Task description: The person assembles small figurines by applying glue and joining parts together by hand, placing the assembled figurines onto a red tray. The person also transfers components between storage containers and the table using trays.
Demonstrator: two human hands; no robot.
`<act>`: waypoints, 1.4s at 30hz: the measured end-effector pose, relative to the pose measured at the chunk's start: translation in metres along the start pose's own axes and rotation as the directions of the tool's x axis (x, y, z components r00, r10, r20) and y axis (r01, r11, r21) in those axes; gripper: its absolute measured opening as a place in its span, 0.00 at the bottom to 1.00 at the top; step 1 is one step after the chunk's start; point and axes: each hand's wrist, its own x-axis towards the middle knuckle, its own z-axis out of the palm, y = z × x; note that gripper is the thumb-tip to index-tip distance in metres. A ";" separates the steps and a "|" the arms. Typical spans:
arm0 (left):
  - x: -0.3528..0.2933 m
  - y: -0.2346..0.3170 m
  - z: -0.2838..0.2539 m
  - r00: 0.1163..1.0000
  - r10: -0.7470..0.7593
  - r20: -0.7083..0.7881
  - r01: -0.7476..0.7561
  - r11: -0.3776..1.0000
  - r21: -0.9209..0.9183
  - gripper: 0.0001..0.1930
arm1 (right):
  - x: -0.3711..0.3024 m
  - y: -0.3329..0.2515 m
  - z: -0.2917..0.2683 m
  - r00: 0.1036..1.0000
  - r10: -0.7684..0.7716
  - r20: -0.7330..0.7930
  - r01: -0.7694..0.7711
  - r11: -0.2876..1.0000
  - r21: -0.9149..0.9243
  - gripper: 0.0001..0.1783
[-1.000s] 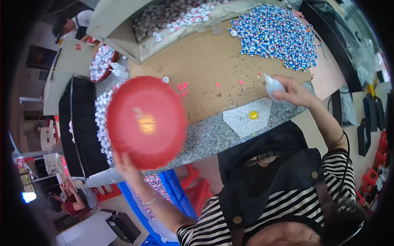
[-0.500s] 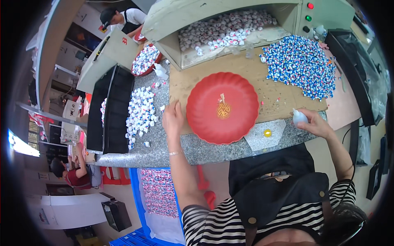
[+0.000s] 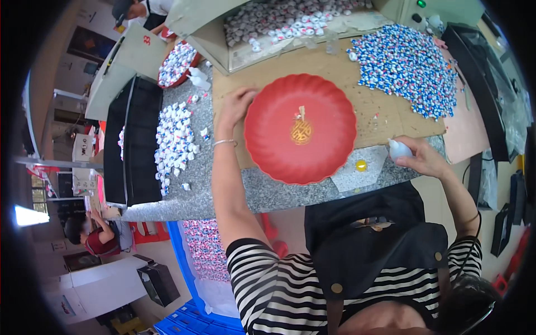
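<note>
A red scalloped plate (image 3: 268, 151) with a gold emblem lies in front of me over the brown cardboard. My left hand (image 3: 239, 106) is at its upper left rim, fingers bent around the edge and partly hidden. Near the plate's middle is a small pale scrap with a bit of pink (image 3: 302, 111). To the right, my right hand (image 3: 422, 158) holds a small translucent white squeeze bottle (image 3: 400, 149), its nozzle pointing up and left. Just left of that bottle, a round yellow thing (image 3: 361, 165) sits on a pale speckled sheet (image 3: 373, 174) by the counter's front edge.
Small blue-and-white pieces (image 3: 410, 67) are heaped at the right, beside a black tray (image 3: 474, 84). White pieces (image 3: 174, 139) lie at the left by another black tray (image 3: 146, 139). A box-like machine (image 3: 204, 42) stands behind. A blue crate (image 3: 187, 262) is below; two people work at left.
The whole view has shifted. My left hand has moved up along the plate's left side to its rim, and the plate looks slightly larger. My right hand still holds the squeeze bottle.
</note>
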 end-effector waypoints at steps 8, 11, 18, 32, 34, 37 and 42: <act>-0.150 0.155 0.095 0.902 0.431 0.029 -0.432 0.900 0.063 0.03 | -0.004 0.007 -0.003 1.000 -0.018 0.004 0.018 1.000 0.025 0.22; -0.181 0.170 0.152 0.774 0.571 0.272 -0.621 0.606 0.497 0.07 | -0.005 0.004 0.001 0.998 -0.069 0.004 0.069 0.998 0.008 0.22; -0.165 0.123 0.136 0.812 0.569 0.131 -0.498 0.558 0.664 0.09 | -0.009 0.001 -0.002 0.990 -0.128 0.060 0.136 0.974 -0.179 0.23; -0.226 0.121 0.174 0.974 -0.228 0.007 0.095 0.378 -0.921 0.19 | 0.002 0.000 0.024 0.926 -0.353 0.133 0.334 0.604 -0.724 0.17; -0.230 0.120 0.178 0.962 -0.272 -0.006 0.098 0.369 -0.924 0.19 | 0.003 0.001 0.029 0.906 -0.391 0.160 0.348 0.474 -0.809 0.15; -0.232 0.119 0.180 0.957 -0.281 -0.069 0.064 0.438 -0.897 0.19 | 0.002 0.007 0.032 0.860 -0.477 0.181 0.385 0.373 -0.844 0.18; -0.229 0.123 0.176 0.954 -0.294 -0.067 0.071 0.435 -0.898 0.20 | 0.003 0.002 0.032 0.888 -0.413 0.204 0.352 0.323 -0.879 0.16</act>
